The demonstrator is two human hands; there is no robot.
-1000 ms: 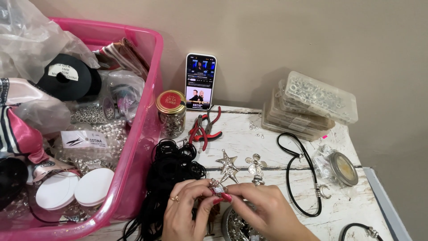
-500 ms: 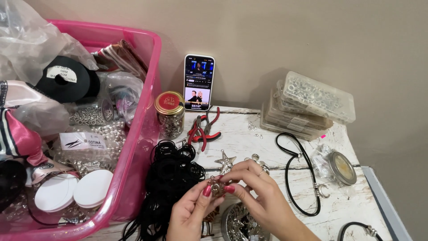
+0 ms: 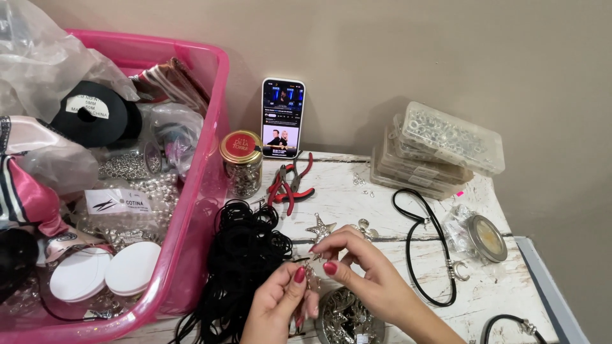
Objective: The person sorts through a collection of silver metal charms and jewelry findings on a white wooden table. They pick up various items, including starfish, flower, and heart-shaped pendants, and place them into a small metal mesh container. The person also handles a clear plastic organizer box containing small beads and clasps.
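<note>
A small silver metal charm (image 3: 311, 272) sits pinched between the thumb tips and forefingers of both hands over a white distressed wooden table (image 3: 382, 197). The left hand (image 3: 280, 306) rises from below, fingers curled closed on the charm; the right hand (image 3: 363, 267) arches over it, beside a tangle of black cord (image 3: 245, 255).

A pink plastic bin (image 3: 191, 255) crowds the desk's (image 3: 357, 191) left edge, stuffed with bags, a black ribbon spool (image 3: 89, 114) and two white lids (image 3: 105, 274). At the back edge a phone (image 3: 283, 118) leans on the wall, a gold-lidded jar (image 3: 241, 162) and red pliers (image 3: 290, 185) just in front. Clear bead boxes (image 3: 433, 150) stack at the back right corner.
</note>
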